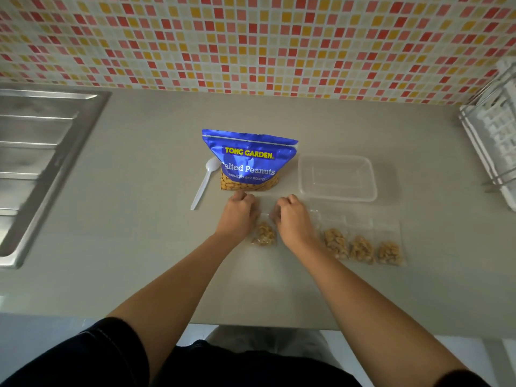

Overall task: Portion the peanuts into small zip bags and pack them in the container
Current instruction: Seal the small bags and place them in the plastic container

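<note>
The curled fingers of the left hand [237, 216] and right hand [291, 219] pinched the far, open end of a small clear bag [264, 233], one hand at each corner, knuckles up; the fingertips themselves were hidden under the hands. The bag lay flat on the counter between the two wrists. Its long axis ran straight away from the person, with its mouth pointing toward the pouch and its peanuts [264, 235] heaped at the near end. Just right of the right wrist, three filled bags [361, 248] lay side by side in a row, lined up the same way, nuts at the near end. Beyond the hands stood the blue pouch [248, 160] of salted peanuts, upright, its label facing the person. A white plastic spoon [202, 185] lay to the left of it, bowl away and handle slanting toward the near left. A clear rectangular container [337, 177] sat open just right of the pouch, its long side across the view. All of this rested on a plain grey-beige counter [139, 247]. A steel sink [42, 163] with a ribbed drainer was set into it at far left, and a white wire rack [494, 141] stood at the right edge. Behind ran a wall [251, 37] of small red, pink, orange and cream mosaic tiles.
</note>
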`<state>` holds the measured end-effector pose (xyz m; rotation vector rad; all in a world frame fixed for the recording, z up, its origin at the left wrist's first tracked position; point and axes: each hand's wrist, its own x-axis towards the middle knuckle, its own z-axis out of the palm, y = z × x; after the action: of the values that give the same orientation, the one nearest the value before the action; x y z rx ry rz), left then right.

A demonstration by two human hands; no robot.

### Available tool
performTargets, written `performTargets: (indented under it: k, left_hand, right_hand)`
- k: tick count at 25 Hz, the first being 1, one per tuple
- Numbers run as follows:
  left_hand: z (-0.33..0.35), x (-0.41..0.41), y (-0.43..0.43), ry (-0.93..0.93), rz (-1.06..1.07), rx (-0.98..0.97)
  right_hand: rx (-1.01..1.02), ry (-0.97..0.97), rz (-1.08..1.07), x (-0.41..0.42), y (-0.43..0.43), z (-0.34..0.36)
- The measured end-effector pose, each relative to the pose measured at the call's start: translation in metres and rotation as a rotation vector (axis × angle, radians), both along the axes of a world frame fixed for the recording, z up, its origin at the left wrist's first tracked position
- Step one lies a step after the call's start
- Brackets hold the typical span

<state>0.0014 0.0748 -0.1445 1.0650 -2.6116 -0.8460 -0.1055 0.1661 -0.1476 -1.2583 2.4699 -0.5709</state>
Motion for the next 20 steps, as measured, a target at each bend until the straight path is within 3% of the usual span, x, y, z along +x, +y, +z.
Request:
performTargets:
  k: [4,7,9,15,20]
  left_hand:
    - [0.008,0.010,0.008,0.246,0.172,0.343]
    - [0.019,0.014,0.015,0.449,0.240,0.654]
    - [0.032,0.012,0.017,0.516,0.205,0.742]
    - [0.126,-0.026,0.002,0.642,0.022,0.658]
    - [0.190,-0.053,0.000,0.646,-0.127,0.571]
  right_hand:
    - [-0.249,-0.092,-0.130,0.013,0.014,0.001]
    - [-0.461,-0.407,-0.332,0.020,0.024,0.011]
    - [-0.571,-0.573,-0.381,0.018,0.027,0.022]
    - [-0.810,-0.738,-0.360,-0.028,0.018,0.105]
    - [-0.841,-0.772,-0.267,-0.056,0.022,0.173]
